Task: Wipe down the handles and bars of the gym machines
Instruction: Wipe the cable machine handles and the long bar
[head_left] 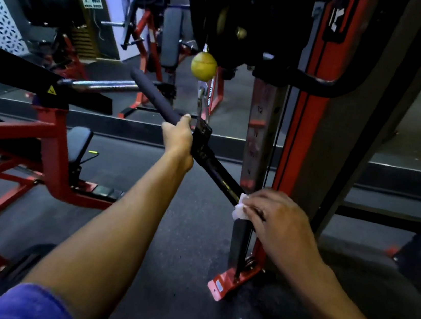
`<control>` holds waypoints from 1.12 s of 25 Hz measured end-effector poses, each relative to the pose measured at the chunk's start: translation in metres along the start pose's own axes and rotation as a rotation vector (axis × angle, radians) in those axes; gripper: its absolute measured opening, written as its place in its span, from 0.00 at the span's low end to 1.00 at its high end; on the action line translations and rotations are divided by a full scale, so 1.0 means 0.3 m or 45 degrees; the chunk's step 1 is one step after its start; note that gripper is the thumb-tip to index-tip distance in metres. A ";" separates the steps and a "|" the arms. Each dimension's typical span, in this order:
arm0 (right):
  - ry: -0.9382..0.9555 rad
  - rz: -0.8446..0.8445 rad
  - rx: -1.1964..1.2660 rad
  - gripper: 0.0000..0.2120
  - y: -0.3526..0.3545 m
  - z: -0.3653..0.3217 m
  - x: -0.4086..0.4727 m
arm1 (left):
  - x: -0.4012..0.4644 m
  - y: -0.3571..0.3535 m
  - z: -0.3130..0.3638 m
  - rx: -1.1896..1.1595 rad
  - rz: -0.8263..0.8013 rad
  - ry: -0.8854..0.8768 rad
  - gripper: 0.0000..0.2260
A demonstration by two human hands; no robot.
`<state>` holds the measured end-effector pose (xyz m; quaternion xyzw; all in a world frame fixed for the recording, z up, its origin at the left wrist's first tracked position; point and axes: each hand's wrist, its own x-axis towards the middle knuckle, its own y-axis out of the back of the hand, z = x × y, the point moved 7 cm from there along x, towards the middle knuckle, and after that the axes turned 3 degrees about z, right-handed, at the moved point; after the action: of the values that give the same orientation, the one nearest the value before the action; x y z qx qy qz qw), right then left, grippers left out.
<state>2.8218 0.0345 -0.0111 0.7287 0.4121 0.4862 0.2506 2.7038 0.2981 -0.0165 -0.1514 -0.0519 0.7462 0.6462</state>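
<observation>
A long black cable bar point(218, 169) runs diagonally from upper left to lower right, hung by a metal clip under a yellow ball point(203, 66). My left hand point(179, 136) grips the bar near its middle bracket. My right hand point(277, 216) wraps the bar's near end with a white wipe point(240, 208) pressed between palm and bar. The bar's far grip point(153, 95) is bare and dark.
The red and black cable machine column point(302, 144) stands right behind the bar, its red foot point(230, 282) on the dark floor. A red-framed bench machine point(44, 153) fills the left side. More red machines stand at the back.
</observation>
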 end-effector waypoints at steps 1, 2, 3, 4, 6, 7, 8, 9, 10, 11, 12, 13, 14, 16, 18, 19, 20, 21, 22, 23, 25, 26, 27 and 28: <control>0.042 0.004 -0.017 0.05 -0.026 -0.013 0.050 | -0.002 -0.007 -0.002 0.032 -0.018 -0.024 0.15; 0.079 0.010 -0.025 0.05 -0.052 -0.028 0.104 | 0.000 -0.015 -0.003 0.064 -0.031 -0.044 0.16; 0.122 0.022 -0.027 0.05 -0.075 -0.045 0.157 | -0.001 -0.017 -0.001 0.107 -0.034 -0.069 0.16; 0.172 0.037 -0.024 0.04 -0.095 -0.071 0.205 | -0.008 -0.013 0.000 0.147 -0.031 -0.091 0.17; 0.250 0.070 -0.033 0.02 -0.120 -0.138 0.284 | -0.014 0.000 -0.003 0.184 -0.039 -0.080 0.19; 0.263 0.080 -0.044 0.02 -0.127 -0.161 0.308 | -0.010 0.008 -0.012 0.196 -0.047 -0.055 0.20; 0.271 0.085 -0.055 0.01 -0.129 -0.175 0.317 | -0.005 0.018 -0.020 0.202 -0.055 -0.024 0.19; 0.279 0.087 -0.064 0.01 -0.129 -0.181 0.312 | 0.004 0.026 -0.028 0.188 -0.063 0.011 0.19; 0.287 0.081 -0.075 0.01 -0.126 -0.181 0.296 | 0.011 0.034 -0.034 0.170 -0.063 0.042 0.18; 0.284 0.064 -0.088 0.01 -0.119 -0.172 0.273 | 0.018 0.042 -0.043 0.163 -0.056 0.068 0.18; 0.267 0.040 -0.099 0.02 -0.107 -0.157 0.246 | 0.017 0.048 -0.045 0.156 -0.046 0.080 0.19; 0.237 0.018 -0.110 0.02 -0.091 -0.135 0.214 | 0.018 0.050 -0.045 0.150 -0.049 0.089 0.19; 0.196 -0.004 -0.125 0.03 -0.071 -0.110 0.178 | 0.014 0.049 -0.037 0.142 -0.065 0.082 0.20; 0.091 -0.049 -0.176 0.05 -0.028 -0.054 0.090 | 0.019 0.041 -0.018 0.108 -0.102 0.033 0.20; -0.027 -0.085 -0.239 0.07 0.004 0.008 -0.017 | 0.029 0.030 -0.006 0.090 -0.115 -0.020 0.23; -0.076 -0.100 -0.261 0.07 0.011 0.037 -0.072 | 0.033 0.028 -0.002 0.115 -0.104 -0.052 0.24; -0.120 -0.102 -0.266 0.08 0.016 0.066 -0.122 | 0.034 0.028 0.002 0.130 -0.092 -0.079 0.23; -0.172 -0.082 -0.257 0.09 0.022 0.094 -0.167 | 0.037 0.028 0.001 0.142 -0.081 -0.097 0.22; -0.239 -0.041 -0.237 0.10 0.030 0.120 -0.203 | 0.034 0.032 0.006 0.157 -0.071 -0.117 0.22; -0.320 0.010 -0.217 0.11 0.039 0.140 -0.232 | 0.034 0.035 0.008 0.165 -0.066 -0.139 0.21; -0.454 0.127 -0.197 0.11 0.054 0.151 -0.266 | 0.039 0.042 0.007 0.151 -0.055 -0.162 0.23; -0.484 0.183 -0.195 0.11 0.058 0.139 -0.268 | 0.038 0.048 0.008 0.142 -0.056 -0.162 0.24; -0.493 0.226 -0.201 0.10 0.059 0.117 -0.259 | 0.036 0.050 0.009 0.118 -0.061 -0.155 0.24; -0.489 0.246 -0.207 0.08 0.054 0.089 -0.239 | 0.033 0.053 0.011 0.097 -0.077 -0.143 0.23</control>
<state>2.8386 -0.0337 -0.0456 0.8213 0.2447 0.3920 0.3346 2.6866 0.3058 -0.0192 -0.0829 -0.0644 0.7352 0.6697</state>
